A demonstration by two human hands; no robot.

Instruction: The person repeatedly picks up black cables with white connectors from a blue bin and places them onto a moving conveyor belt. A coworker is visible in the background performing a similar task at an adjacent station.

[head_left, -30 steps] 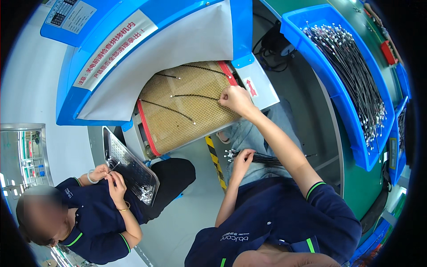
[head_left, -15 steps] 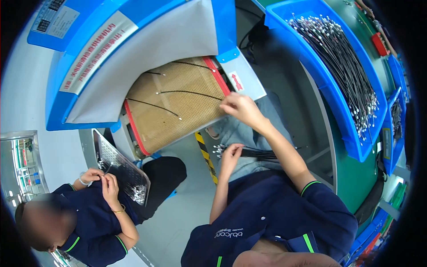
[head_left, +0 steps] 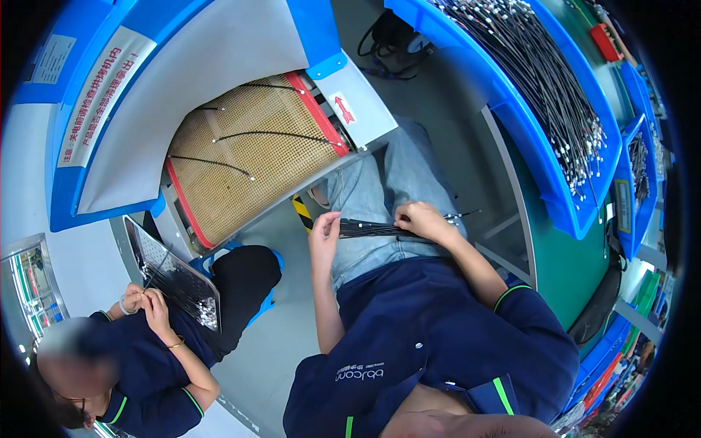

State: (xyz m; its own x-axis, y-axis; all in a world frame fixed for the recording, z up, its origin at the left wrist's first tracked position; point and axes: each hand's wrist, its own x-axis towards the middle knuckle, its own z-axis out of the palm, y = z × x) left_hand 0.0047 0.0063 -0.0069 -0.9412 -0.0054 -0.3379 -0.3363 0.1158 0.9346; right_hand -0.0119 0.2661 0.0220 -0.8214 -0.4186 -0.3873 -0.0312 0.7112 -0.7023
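Note:
A bundle of thin black cables with small pale connectors lies across my lap. The fingers of my left hand are closed around its left end. My right hand is bent over the right part of the bundle with thumb and fingers together; whether it pinches one cable or several is hidden. Ahead to the left, several single black cables lie apart on a tan mesh conveyor belt with red edges. The nearest long one, a black cable, reaches the belt's right red edge.
Above the belt rises a blue machine hood with a whitish curtain. On the right, a large blue bin full of black cables stands on a green table. At left, a co-worker's hands work over a tray of cables.
My right hand has drawn back from the belt's edge to the bundle on my lap, leaving a cable on the belt. My left hand is now at the bundle's left end. The view has shifted.

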